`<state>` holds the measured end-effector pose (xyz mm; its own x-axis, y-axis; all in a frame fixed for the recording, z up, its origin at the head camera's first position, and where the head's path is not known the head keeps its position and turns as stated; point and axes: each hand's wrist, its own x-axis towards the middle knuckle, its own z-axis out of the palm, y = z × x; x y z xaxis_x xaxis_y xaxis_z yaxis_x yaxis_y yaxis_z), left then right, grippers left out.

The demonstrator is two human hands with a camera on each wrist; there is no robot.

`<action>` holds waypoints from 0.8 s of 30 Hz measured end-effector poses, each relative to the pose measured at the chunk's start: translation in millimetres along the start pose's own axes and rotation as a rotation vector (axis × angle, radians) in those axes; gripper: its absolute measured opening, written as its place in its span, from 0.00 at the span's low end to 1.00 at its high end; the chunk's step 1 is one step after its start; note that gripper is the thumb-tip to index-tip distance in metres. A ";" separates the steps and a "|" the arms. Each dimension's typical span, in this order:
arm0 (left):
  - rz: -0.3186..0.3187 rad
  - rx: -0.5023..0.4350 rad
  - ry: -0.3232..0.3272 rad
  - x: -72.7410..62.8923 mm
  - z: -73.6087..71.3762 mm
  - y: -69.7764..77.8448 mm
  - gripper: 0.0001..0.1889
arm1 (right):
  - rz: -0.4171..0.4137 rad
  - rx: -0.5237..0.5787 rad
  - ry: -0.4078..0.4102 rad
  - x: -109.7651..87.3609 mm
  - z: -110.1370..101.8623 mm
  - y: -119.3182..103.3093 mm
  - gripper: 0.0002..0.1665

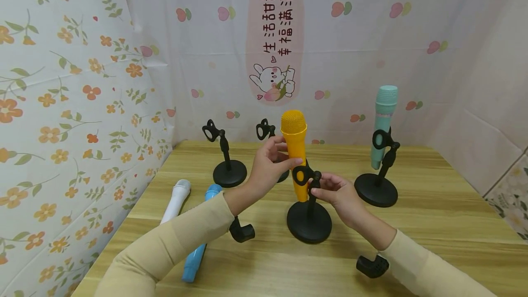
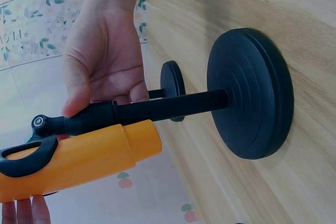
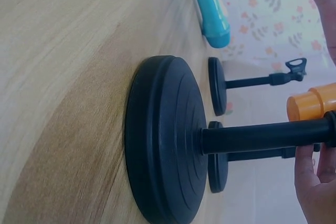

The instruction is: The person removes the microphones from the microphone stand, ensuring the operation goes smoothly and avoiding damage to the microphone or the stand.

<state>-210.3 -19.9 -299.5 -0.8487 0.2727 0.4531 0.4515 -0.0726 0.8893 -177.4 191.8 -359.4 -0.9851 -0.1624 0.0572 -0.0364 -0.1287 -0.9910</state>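
A yellow microphone (image 1: 294,143) stands nearly upright, its lower body inside the ring clip of a black microphone stand (image 1: 309,223). My left hand (image 1: 266,164) grips the microphone below its head, thumb across the front. With thumb and fingers, my right hand (image 1: 340,196) pinches the stand's stem just under the clip joint. In the left wrist view, the clip wraps the yellow body, and the left fingertips (image 2: 23,212) touch its side. The stand's round base (image 3: 165,140) rests on the table in the right wrist view.
A mint-green microphone (image 1: 383,113) sits in another stand (image 1: 376,190) at the right. Two bare stands, one at the back left (image 1: 229,173), stand behind. White (image 1: 176,200) and blue (image 1: 194,262) microphones lie at the left. Black angled pieces (image 1: 372,266) lie near the forearms.
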 end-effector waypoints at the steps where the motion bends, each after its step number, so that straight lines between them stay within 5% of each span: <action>1: 0.003 0.000 -0.001 -0.3 -0.2 -0.1 0.24 | 0.000 -0.003 0.000 -0.2 0.2 0.1 0.16; 24: -0.003 -0.040 0.006 -5.4 5.3 0.0 0.24 | -0.031 -0.005 0.020 -4.0 2.2 3.0 0.15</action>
<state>-204.3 -16.3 -302.3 -0.8517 0.2675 0.4507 0.4376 -0.1104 0.8924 -173.2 189.9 -362.3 -0.9865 -0.1392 0.0860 -0.0682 -0.1283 -0.9894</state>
